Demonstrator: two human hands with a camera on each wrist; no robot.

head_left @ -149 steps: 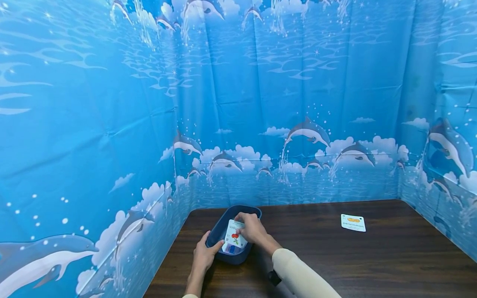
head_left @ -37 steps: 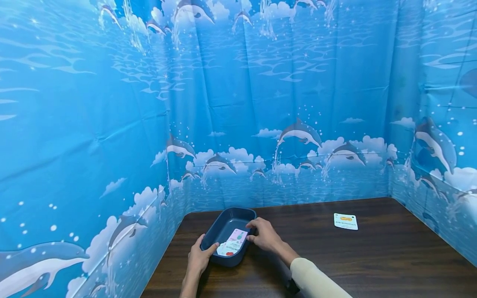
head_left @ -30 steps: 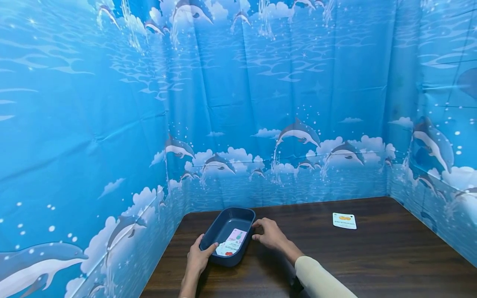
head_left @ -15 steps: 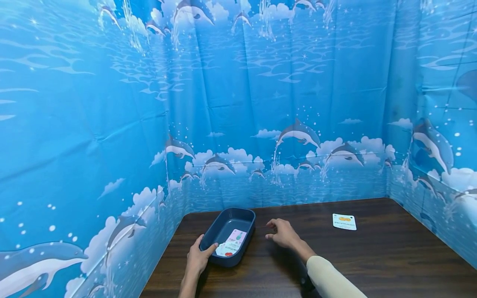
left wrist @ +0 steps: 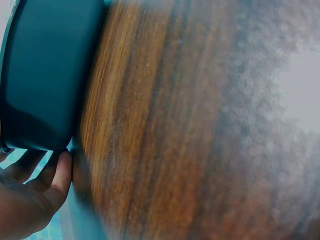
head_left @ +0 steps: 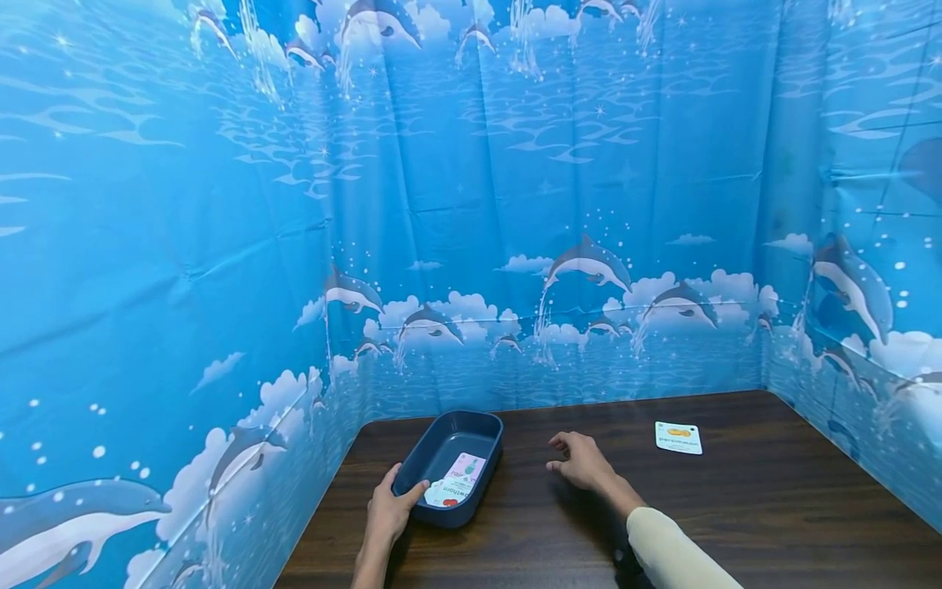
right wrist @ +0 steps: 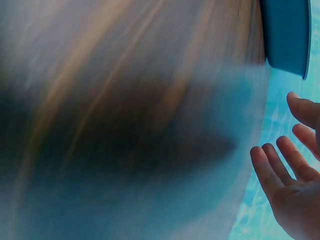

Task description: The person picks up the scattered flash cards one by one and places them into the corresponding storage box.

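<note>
A dark blue oblong tub (head_left: 441,446) stands on the table, left of the middle. My left hand (head_left: 388,509) grips its near left edge, thumb over the rim and fingers outside. The left wrist view has that hand (left wrist: 37,187) against the end of the tub (left wrist: 47,70). Inside lie a pink card (head_left: 468,466) and a white card with a red fruit (head_left: 447,492), overlapping at the near end. My right hand (head_left: 585,465) is in the air to the right of the tub, fingers loosely bent, holding nothing. The right wrist view shows its fingers (right wrist: 270,172) spread apart.
A white persimmon card (head_left: 679,438) lies flat at the back right of the dark wood table (head_left: 530,540). Blue dolphin-print curtains (head_left: 559,204) enclose the table at the back and both sides.
My right hand put the white card into the tub, let go, then drew away to the right. My left hand stays on the tub's edge. The persimmon card has not moved.
</note>
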